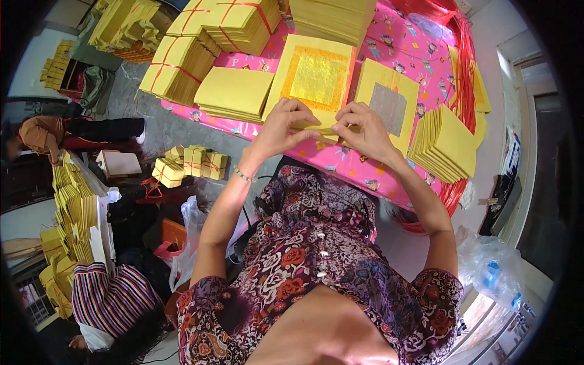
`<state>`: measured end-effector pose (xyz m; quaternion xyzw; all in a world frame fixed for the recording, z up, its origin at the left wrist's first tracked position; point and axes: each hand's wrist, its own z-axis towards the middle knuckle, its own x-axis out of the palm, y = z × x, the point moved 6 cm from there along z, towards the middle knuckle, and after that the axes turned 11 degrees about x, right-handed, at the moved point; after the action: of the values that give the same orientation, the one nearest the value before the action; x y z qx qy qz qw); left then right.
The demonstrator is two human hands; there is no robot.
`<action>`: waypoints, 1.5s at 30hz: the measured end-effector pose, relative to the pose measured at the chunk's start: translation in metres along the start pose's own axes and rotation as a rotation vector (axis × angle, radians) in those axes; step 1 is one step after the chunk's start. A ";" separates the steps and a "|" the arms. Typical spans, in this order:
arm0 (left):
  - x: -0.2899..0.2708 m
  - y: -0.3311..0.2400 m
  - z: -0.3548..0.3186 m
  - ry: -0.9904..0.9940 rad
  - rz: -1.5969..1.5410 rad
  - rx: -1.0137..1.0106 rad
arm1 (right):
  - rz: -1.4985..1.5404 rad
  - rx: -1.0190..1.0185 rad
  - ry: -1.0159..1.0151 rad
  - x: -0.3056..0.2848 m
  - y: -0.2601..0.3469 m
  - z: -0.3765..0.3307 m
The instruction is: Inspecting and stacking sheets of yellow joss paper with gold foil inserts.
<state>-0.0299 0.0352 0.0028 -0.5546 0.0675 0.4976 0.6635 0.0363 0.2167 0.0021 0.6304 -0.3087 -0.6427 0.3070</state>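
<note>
In front of me a yellow sheet of joss paper [277, 90] carries a shiny gold foil square inside an orange patterned border. My left hand [283, 126] pinches its near edge, thumb against fingers. Close beside it, my right hand [365, 131] grips the same edge, which looks bent up between the two hands. Right of this sheet lies another yellow sheet [406, 85] with a silver-grey square. A folded pile of plain yellow paper [234, 88] rests to the left, and a fanned pile [447, 143] to the right.
The table has a pink patterned cover [340, 167]. Bundles tied with red string [176, 67] stand at its far left, and red strands [465, 79] hang along its right edge. More tied bundles [194, 163] sit on the floor. Two people are at the left, one in a striped top [115, 298].
</note>
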 end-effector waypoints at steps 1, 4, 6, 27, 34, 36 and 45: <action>0.001 0.001 0.000 0.010 -0.015 -0.008 | 0.006 0.028 0.017 0.000 -0.002 0.000; 0.002 0.002 0.000 0.035 0.005 -0.017 | 0.040 0.054 0.055 0.001 -0.007 0.002; -0.001 0.001 -0.002 0.015 0.014 0.000 | 0.035 0.073 0.070 0.000 -0.002 0.004; -0.009 -0.023 0.024 -0.037 0.338 0.148 | -0.303 -0.244 -0.164 -0.006 0.029 0.007; -0.019 -0.041 0.030 -0.351 0.535 0.208 | -0.039 0.019 -0.222 -0.040 0.019 0.055; -0.016 -0.034 0.036 -0.358 0.527 0.190 | -0.080 0.050 -0.262 -0.050 0.008 0.076; 0.024 0.018 0.061 -0.121 0.587 0.005 | -0.387 0.097 -0.303 -0.052 -0.030 0.132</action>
<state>-0.0598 0.0963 -0.0019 -0.4791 0.1867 0.7001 0.4954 -0.0950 0.2772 0.0129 0.5881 -0.2551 -0.7612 0.0979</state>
